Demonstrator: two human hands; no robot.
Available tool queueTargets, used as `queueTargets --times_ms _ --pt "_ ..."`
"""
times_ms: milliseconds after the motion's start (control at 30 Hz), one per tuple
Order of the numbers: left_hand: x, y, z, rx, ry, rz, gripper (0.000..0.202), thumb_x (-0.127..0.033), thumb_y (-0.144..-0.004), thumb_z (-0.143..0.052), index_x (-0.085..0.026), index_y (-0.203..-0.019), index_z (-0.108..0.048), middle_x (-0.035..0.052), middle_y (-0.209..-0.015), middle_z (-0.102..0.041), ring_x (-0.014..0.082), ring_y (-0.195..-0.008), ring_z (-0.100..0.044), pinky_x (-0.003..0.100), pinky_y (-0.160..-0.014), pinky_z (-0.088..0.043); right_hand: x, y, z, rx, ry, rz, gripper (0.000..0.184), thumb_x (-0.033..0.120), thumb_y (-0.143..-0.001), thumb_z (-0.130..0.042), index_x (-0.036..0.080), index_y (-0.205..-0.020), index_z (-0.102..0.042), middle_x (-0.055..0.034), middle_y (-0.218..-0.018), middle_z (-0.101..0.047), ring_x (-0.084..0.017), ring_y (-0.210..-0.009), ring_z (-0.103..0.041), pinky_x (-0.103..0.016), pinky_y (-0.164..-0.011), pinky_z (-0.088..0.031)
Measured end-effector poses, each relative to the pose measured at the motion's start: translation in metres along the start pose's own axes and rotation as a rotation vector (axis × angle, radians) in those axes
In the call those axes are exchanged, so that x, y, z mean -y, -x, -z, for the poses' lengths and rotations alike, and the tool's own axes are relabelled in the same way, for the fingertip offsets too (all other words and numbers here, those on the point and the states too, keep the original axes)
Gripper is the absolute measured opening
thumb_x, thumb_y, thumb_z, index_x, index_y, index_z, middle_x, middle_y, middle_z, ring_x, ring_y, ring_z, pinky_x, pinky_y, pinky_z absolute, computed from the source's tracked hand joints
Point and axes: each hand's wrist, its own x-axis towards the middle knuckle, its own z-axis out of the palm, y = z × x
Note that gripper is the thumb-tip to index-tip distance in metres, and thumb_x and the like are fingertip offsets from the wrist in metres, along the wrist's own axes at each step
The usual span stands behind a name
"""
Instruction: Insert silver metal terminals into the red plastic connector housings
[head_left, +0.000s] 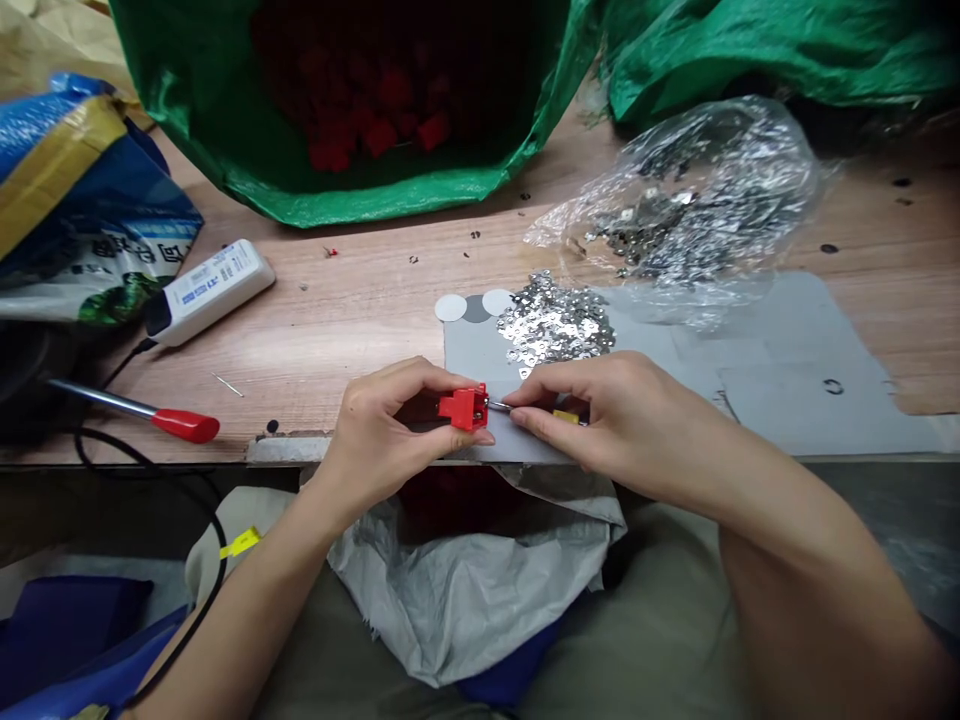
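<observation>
My left hand [386,425] pinches a small red plastic block [465,407] between thumb and fingers, just above the table's front edge. My right hand [592,415] is closed on a thin tool with a yellow handle [566,416]; its metal tip [498,405] touches the block's right side. Just behind the hands lies a pile of small shiny metal pieces [551,322] on a grey sheet [750,350].
A green sack [247,150] holding more red blocks [379,125] stands at the back. A clear bag of metal pieces [705,205] lies back right. A red-handled screwdriver [142,412], a white adapter [210,290] and a blue bag [67,180] lie left. A grey bag [465,580] hangs below the edge.
</observation>
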Motion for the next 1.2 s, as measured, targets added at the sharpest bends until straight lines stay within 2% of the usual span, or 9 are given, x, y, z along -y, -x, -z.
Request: queueTargets --times_ms 267,667,833,1200 --pt "0.0011 0.0011 0.0000 -0.013 -0.017 0.001 0.036 -0.026 -0.064 -0.089 -0.018 -0.095 -0.073 0.0054 -0.091 -0.072 0.0192 -0.082 -0.069 0.028 -0.071 -0.056 0.0006 -0.0015 -0.0016 0.009 -0.026 -0.026 0.017 0.025 -0.091 -0.058 0.023 -0.093 -0.075 -0.0013 -0.084 -0.073 -0.017 -0.070 -0.066 -0.026 -0.059 -0.044" --pt "0.0012 0.0013 -0.0005 -0.012 -0.008 -0.017 0.037 -0.020 -0.063 -0.090 -0.019 -0.096 -0.073 0.0038 -0.092 -0.072 0.0173 -0.083 -0.068 0.026 -0.072 -0.054 0.0003 -0.0015 -0.0037 -0.001 -0.040 0.017 0.023 0.022 -0.091 -0.058 0.026 -0.104 -0.077 0.0008 -0.091 -0.075 -0.018 -0.076 -0.068 -0.025 -0.061 -0.046" --pt "0.0020 0.0013 -0.0003 -0.013 -0.002 -0.008 0.036 -0.022 -0.064 -0.089 -0.019 -0.096 -0.073 0.0046 -0.092 -0.072 0.0181 -0.083 -0.068 0.027 -0.072 -0.055 0.0034 -0.0018 -0.0003 0.043 -0.085 0.018 0.029 0.018 -0.090 -0.056 0.026 -0.109 -0.077 0.0004 -0.096 -0.075 -0.019 -0.079 -0.069 -0.025 -0.060 -0.049" --pt "0.0020 0.0008 -0.0005 -0.019 0.005 -0.004 0.036 -0.024 -0.064 -0.089 -0.019 -0.095 -0.073 0.0046 -0.093 -0.072 0.0187 -0.083 -0.069 0.028 -0.073 -0.056 0.0013 -0.0024 -0.0006 0.029 -0.049 0.021 0.028 0.020 -0.089 -0.057 0.026 -0.107 -0.078 -0.0008 -0.097 -0.075 -0.021 -0.082 -0.069 -0.027 -0.067 -0.053"
